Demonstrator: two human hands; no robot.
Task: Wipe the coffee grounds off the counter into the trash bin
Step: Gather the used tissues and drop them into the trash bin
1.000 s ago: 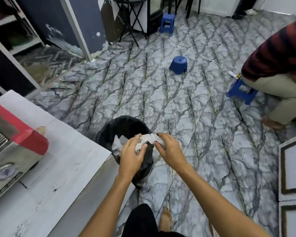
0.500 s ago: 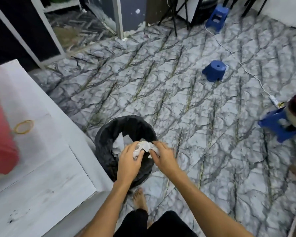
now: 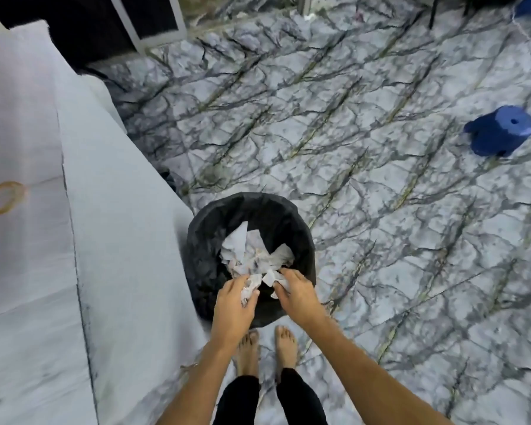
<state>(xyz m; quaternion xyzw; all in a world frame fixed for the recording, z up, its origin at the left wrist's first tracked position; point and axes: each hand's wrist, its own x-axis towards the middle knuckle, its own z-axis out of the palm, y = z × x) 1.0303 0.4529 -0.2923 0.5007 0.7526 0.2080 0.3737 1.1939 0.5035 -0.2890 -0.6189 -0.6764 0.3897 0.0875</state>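
**Over the bin, crumpled tissue in both hands**

Above the mouth of the trash bin [image 3: 301, 231], both hands work a wad of white tissue [image 3: 252, 285]. The left hand [image 3: 235, 305] is curled closed around a crumpled clump, thumb and fingers pinching it. The right hand [image 3: 296, 291] is closed on a smaller twist of the same paper, just beside the left; whether the two pieces are joined or torn apart is hard to tell through the motion blur. More discarded paper [image 3: 246, 246] already lies inside the black liner, directly under the hands.

The tissue looks feather-light, soft and limp. It likely tears easily, more so if damp, and any grounds folded inside would spill if it opens. Holding it bunched, with the folds turned inward and the grip at the middle of the wad, seems the safe way; a plain release should drop it straight in, since it hangs inside the rim.

The surface [image 3: 28, 271] runs down the left side, pale and whitish, with faint dark speckles near its lower part that may be leftover grounds. A rubber band [image 3: 3, 197] rests on it farther back. The bin stands on the floor close against the surface's corner, with the person's bare feet [image 3: 267, 351] just behind it.

The floor [image 3: 380, 240] carries a grey marble pattern with dark veins. A blue stool [image 3: 500, 133] sits well apart at the right, and a dark doorway or panel closes the far left.
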